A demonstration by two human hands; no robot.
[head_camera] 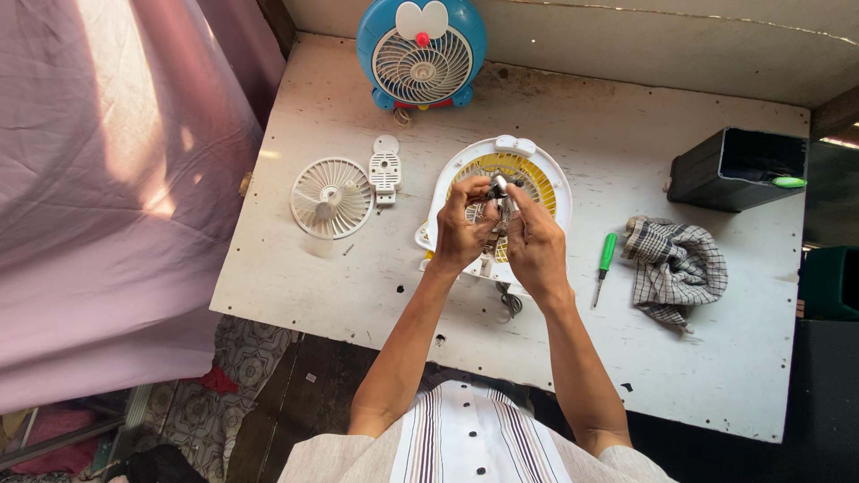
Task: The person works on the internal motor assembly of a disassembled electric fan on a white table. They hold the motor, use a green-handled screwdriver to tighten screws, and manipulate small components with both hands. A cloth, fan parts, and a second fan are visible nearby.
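Both hands, left hand [461, 234] and right hand [535, 241], were pinched together on a small silvery metal part [497, 188], maybe a motor, over the opened white-and-yellow plastic fan [548, 174].

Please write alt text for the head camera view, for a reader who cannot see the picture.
Seen from above, a person's left hand and right hand hold a small metal part together over an opened white and yellow fan on a white table. A loose white fan grille, a blue fan, a green screwdriver and a checked cloth lie around.
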